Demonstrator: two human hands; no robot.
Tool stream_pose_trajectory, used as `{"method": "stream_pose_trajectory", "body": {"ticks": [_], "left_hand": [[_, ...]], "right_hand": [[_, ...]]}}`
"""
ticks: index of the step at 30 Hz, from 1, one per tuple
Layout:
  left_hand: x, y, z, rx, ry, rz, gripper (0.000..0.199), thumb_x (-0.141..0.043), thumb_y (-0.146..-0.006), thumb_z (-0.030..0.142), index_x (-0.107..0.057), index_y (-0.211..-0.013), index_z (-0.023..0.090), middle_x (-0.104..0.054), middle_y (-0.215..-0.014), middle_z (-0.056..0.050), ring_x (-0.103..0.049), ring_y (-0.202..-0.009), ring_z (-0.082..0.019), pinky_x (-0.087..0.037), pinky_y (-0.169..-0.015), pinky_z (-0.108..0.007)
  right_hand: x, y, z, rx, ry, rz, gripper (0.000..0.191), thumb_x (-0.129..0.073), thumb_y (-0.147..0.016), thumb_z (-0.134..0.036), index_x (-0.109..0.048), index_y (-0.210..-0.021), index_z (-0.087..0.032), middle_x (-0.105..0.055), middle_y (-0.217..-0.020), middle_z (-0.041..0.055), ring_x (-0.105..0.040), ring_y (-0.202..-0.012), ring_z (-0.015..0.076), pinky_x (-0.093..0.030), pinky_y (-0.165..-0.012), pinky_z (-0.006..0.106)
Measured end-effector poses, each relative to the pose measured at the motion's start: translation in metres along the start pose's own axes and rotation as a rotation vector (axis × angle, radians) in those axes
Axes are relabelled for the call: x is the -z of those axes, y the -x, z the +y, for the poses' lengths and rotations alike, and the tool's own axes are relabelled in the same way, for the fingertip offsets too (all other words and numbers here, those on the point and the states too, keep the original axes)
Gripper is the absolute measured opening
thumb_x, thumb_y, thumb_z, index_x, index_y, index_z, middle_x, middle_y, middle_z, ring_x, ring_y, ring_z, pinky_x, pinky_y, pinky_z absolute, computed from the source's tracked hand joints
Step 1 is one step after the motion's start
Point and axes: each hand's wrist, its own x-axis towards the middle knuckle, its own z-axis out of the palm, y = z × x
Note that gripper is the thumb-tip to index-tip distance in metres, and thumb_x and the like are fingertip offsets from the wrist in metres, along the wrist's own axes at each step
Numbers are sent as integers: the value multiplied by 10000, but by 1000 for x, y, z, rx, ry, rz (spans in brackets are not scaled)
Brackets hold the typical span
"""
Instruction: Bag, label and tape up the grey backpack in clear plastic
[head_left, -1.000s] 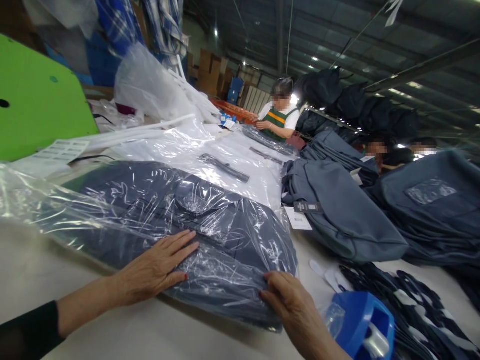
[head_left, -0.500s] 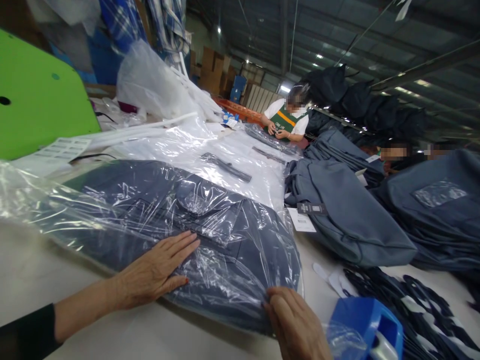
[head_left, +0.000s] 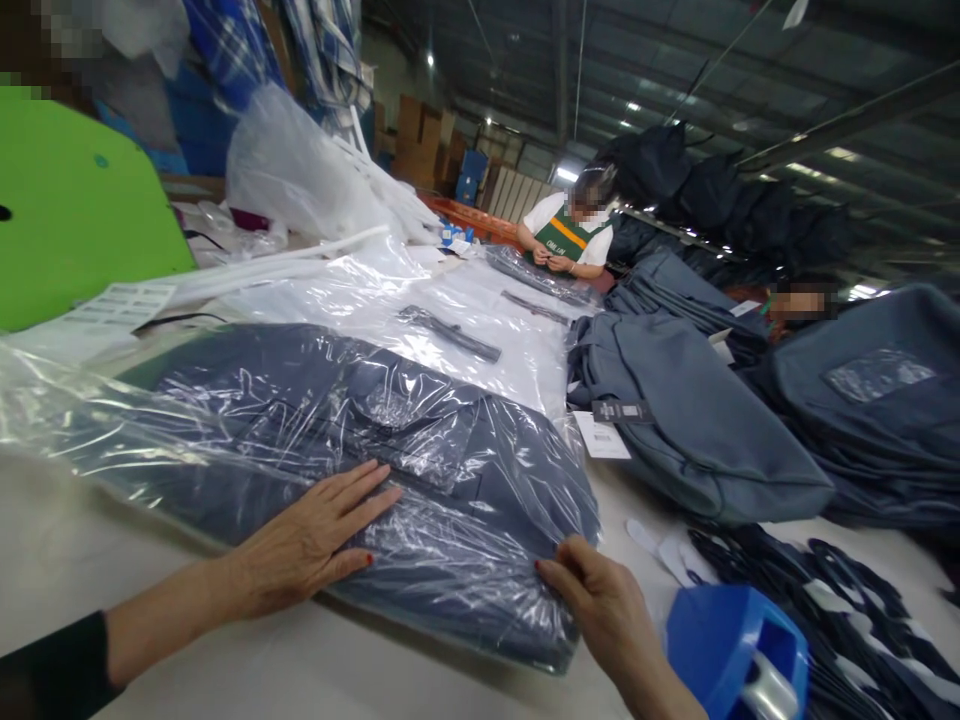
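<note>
A dark blue-grey bag (head_left: 300,365) lies flat inside a clear plastic bag (head_left: 142,440) on the table before me. My left hand (head_left: 311,540) rests palm down on the plastic, fingers stretched and a little apart. At the right end, my right hand (head_left: 600,590) pinches the edge of the plastic between thumb and curled fingers. The film is wrinkled, with creases running toward that pinch. Part of the right fingers' grip is hidden behind the knuckles.
To the right lie a blue tape dispenser (head_left: 739,640), dark straps (head_left: 840,600) and more blue-grey bags (head_left: 697,410) with tags (head_left: 600,435). White plastic sheets (head_left: 517,370) lie beyond. A green panel (head_left: 82,200) stands left. A co-worker (head_left: 568,235) is across the table.
My right hand has moved slightly up along the right edge, and the plastic there has shifted with it. My left hand stays almost in place, its fingers a bit more spread.
</note>
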Motion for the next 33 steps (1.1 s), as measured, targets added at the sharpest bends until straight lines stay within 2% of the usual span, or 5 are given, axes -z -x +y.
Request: {"method": "stream_pose_trajectory", "body": {"ticks": [8, 13, 20, 27, 33], "left_hand": [[-3, -1, -3, -36, -24, 19, 594, -385, -972, 418, -166, -1507, 283, -423, -1459, -88, -452, -1291, -284, -451, -993, -394], [-7, 2, -6, -34, -17, -6, 616, -437, -946, 406, -193, -1501, 294, -388, -1484, -69, -442, -1298, -288, -423, -1023, -392], [-7, 2, -6, -24, -33, -31, 618, -435, -952, 394, -180, -1504, 284, -378, -1490, -62, -418, -1319, -286, -418, -1030, -404], [-7, 3, -10, 19, 69, -34, 527, -344, -979, 404, -233, -1487, 322, -383, -1488, -35, -407, -1332, -258, -397, -1061, -392], [2, -5, -3, -32, -26, -44, 428, -367, -970, 419, -532, -1329, 254, -547, -1349, -102, -535, -1210, -289, -486, -959, -410]], "right_hand": [[21, -12, -7, 49, -57, -184, 107, -602, -742, -284, -616, -674, -203, -553, -640, -26, -497, -652, 141, -315, -614, 270], [25, -13, -8, 178, -102, -149, 149, -619, -782, -241, -600, -642, -196, -550, -699, -29, -508, -689, 125, -346, -638, 245], [8, -6, -10, 15, 261, -95, 158, -534, -910, -268, -565, -763, -221, -600, -687, -36, -535, -669, 133, -265, -602, 246], [-4, -14, -6, -38, 266, -100, 182, -474, -940, -282, -578, -807, -213, -666, -792, 10, -595, -755, 169, -292, -628, 250], [-3, -13, -9, -46, 277, -96, 163, -499, -935, -283, -578, -813, -210, -671, -800, 4, -606, -770, 170, -277, -619, 249]]}}
